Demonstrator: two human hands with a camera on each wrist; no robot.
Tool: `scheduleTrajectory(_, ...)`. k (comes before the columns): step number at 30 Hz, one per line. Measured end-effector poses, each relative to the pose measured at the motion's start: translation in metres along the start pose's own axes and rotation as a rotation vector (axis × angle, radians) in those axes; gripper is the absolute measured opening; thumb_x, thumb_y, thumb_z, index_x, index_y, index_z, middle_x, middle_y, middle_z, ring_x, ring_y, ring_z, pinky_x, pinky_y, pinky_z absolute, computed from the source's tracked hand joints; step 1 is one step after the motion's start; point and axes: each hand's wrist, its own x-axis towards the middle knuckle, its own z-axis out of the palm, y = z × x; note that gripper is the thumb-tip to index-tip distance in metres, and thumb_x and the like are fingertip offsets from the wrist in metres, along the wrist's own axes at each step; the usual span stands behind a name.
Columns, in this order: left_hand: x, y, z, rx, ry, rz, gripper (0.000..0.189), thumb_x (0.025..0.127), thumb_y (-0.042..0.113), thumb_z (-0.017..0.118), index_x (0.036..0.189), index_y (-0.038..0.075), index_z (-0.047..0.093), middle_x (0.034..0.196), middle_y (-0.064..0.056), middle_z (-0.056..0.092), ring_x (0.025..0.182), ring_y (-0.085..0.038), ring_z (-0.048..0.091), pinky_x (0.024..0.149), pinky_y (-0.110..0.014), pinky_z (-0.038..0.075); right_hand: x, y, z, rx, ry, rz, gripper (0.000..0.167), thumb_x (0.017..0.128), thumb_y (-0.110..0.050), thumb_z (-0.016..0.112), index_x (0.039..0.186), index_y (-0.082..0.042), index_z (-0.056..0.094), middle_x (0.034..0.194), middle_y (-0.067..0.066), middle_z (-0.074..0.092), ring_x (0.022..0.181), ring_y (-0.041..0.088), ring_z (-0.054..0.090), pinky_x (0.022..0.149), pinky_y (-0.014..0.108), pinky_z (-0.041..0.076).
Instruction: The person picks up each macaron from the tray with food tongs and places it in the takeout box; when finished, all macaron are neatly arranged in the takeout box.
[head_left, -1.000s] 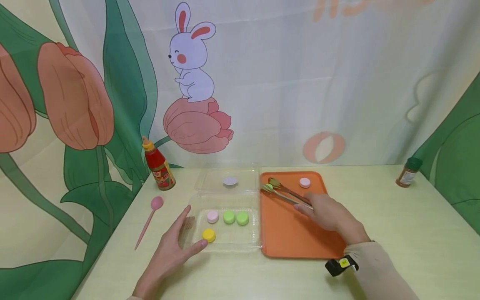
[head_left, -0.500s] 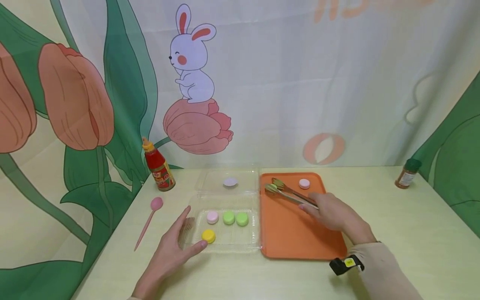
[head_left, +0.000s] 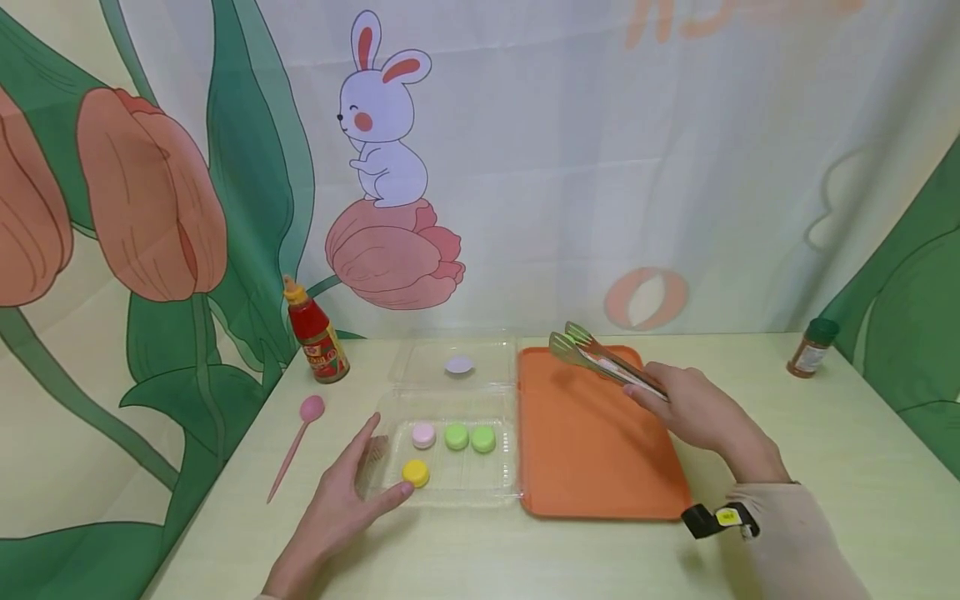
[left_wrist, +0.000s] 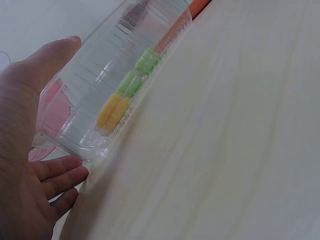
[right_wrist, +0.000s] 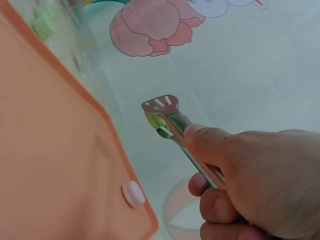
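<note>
My right hand [head_left: 693, 408] grips a pair of metal tongs [head_left: 566, 346], raised over the far part of an orange tray [head_left: 600, 467]. Between the tong heads sits a green macaron [right_wrist: 154, 119], mostly covered by them. A pink macaron [right_wrist: 133, 194] lies on the tray near its far right corner; the tongs overlap it in the head view. My left hand [head_left: 341, 496] is spread at the left end of a clear hinged plastic box [head_left: 450, 493], thumb near a yellow macaron [head_left: 416, 473]. Also inside are two green macarons [head_left: 457, 437] and a pink macaron [head_left: 423, 435].
The box's lid [head_left: 420, 362] is folded back, with a pale oval label [head_left: 459, 365] on it. On the left are a red sauce bottle [head_left: 318, 342] and a pink spoon [head_left: 296, 450]. A spice jar [head_left: 813, 348] stands far right. A printed curtain [head_left: 540, 167] hangs behind the table.
My right hand has moved right and lifted the tongs, with the green macaron between their heads, up off the tray. My left hand has stayed at the box.
</note>
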Motion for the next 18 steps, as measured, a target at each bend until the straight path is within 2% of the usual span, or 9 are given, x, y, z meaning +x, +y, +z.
scheduleTrajectory(5, 0.000, 0.001, 0.000, 0.002, -0.001, -0.007, 0.115, 0.090, 0.059, 0.089, 0.179, 0.031, 0.022, 0.174, -0.015, 0.047, 0.164, -0.039, 0.038, 0.133, -0.068, 0.027, -0.004, -0.008, -0.012, 0.020, 0.014, -0.007, 0.032, 0.114, -0.042, 0.066, 0.103, -0.013, 0.062, 0.072, -0.002, 0.048, 0.062, 0.014, 0.044, 0.055, 0.029, 0.034)
scheduleTrajectory(8, 0.000, 0.001, -0.001, 0.002, -0.001, -0.009, 0.115, 0.090, 0.059, 0.089, 0.179, 0.031, 0.022, 0.175, -0.015, 0.045, 0.165, -0.039, 0.038, 0.133, -0.068, 0.027, -0.005, -0.018, -0.014, 0.056, 0.002, -0.048, 0.029, 0.114, -0.044, 0.065, 0.108, -0.016, 0.064, 0.073, -0.003, 0.048, 0.061, 0.012, 0.043, 0.055, 0.028, 0.035)
scheduleTrajectory(13, 0.000, 0.000, 0.000, 0.005, 0.002, -0.009, 0.114, 0.090, 0.059, 0.088, 0.179, 0.031, 0.022, 0.176, -0.015, 0.044, 0.164, -0.039, 0.038, 0.133, -0.068, 0.027, -0.007, -0.041, -0.013, 0.143, -0.053, -0.154, 0.023, 0.114, -0.044, 0.065, 0.115, -0.021, 0.066, 0.075, -0.006, 0.050, 0.061, 0.009, 0.043, 0.057, 0.027, 0.038)
scheduleTrajectory(18, 0.001, 0.001, 0.000, 0.011, -0.003, -0.019, 0.115, 0.090, 0.061, 0.088, 0.179, 0.031, 0.022, 0.177, -0.015, 0.043, 0.165, -0.040, 0.037, 0.133, -0.069, 0.026, -0.009, -0.062, -0.008, 0.168, -0.119, -0.207, 0.025, 0.113, -0.046, 0.065, 0.109, -0.021, 0.064, 0.076, -0.007, 0.049, 0.061, 0.006, 0.044, 0.058, 0.025, 0.039)
